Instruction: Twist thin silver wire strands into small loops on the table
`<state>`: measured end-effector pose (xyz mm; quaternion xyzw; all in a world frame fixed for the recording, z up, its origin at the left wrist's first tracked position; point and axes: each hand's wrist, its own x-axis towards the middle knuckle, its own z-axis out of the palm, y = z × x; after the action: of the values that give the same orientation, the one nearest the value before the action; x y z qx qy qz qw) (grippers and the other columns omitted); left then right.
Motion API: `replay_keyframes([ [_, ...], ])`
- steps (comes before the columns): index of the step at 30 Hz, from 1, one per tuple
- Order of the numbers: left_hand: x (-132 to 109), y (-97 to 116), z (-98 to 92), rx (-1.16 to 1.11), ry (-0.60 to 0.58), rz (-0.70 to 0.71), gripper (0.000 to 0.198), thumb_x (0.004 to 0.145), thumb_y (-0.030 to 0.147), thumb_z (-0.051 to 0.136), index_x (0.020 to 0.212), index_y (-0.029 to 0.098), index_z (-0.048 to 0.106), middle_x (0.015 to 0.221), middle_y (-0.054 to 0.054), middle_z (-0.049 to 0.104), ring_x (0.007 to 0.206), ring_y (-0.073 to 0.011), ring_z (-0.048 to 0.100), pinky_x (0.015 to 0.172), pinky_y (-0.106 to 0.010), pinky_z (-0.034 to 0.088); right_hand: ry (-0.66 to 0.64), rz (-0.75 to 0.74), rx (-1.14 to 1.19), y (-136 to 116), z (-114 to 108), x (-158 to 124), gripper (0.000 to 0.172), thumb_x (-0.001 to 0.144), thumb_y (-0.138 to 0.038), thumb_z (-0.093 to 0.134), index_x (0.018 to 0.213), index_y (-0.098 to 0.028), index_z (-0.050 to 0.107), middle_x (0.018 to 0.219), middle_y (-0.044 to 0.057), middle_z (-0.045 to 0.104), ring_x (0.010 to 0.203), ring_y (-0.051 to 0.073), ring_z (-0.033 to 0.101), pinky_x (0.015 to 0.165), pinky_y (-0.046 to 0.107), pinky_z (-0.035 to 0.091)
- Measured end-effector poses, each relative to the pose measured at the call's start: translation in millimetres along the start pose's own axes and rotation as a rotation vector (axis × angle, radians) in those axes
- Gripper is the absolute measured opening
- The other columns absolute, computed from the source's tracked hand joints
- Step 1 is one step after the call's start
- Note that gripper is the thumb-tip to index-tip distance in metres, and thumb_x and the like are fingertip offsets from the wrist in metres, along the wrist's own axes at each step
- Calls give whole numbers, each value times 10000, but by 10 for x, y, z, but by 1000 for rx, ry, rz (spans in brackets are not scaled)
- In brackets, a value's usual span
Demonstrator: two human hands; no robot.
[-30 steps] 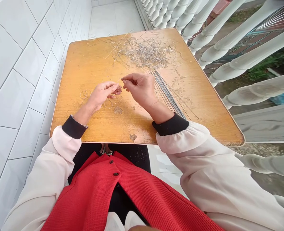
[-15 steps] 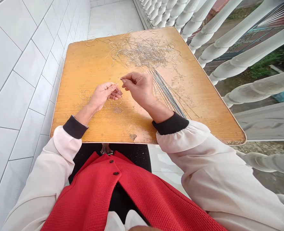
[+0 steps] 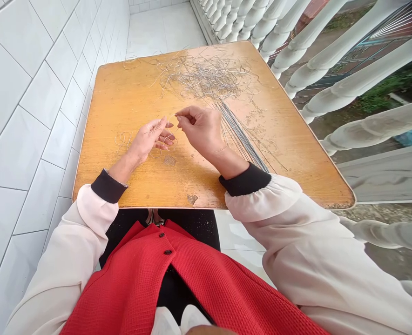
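Note:
Over the wooden table (image 3: 108, 107), my right hand (image 3: 202, 128) pinches the end of a thin pale wire (image 3: 172, 116) between thumb and forefinger. My left hand (image 3: 151, 138) is beside it, thumb and fingers apart, with the curving wire passing close to its fingers. Whether the wire rests against those fingers is hard to tell. Below and left of my left hand, loops of thin wire (image 3: 124, 139) lie on the tabletop. A bundle of straight grey wires (image 3: 242, 135) lies under and right of my right wrist.
A tangled heap of thin wire (image 3: 212, 77) spreads over the far part of the table. A white tiled wall (image 3: 34, 125) runs along the left. On the right stands a white balustrade (image 3: 352, 83), with the ground outside visible between its posts.
My left thumb and fingers have come apart from their pinch on the wire. My right hand keeps its pinch in nearly the same place.

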<state>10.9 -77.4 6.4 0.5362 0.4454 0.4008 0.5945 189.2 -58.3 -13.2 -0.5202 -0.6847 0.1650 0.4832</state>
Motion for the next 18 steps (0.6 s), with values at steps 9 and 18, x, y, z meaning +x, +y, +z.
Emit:
replay_keyframes([
  [9, 59, -91, -27, -6, -37, 4, 152, 975, 186, 723, 827, 156, 733, 759, -12, 769, 670, -70, 707, 675, -188, 518, -13, 37, 61, -56, 1, -20, 280, 981, -518, 693, 944, -252, 769, 791, 37, 772, 738, 209, 714, 711, 349, 578],
  [18, 189, -144, -168, -118, 173, 52, 148, 987, 269, 743, 869, 180, 738, 816, 2, 771, 739, -58, 718, 783, -194, 552, -283, 310, 413, -123, 14, -22, 460, 956, -614, 737, 774, -191, 733, 705, 61, 749, 598, 148, 676, 586, 259, 570],
])
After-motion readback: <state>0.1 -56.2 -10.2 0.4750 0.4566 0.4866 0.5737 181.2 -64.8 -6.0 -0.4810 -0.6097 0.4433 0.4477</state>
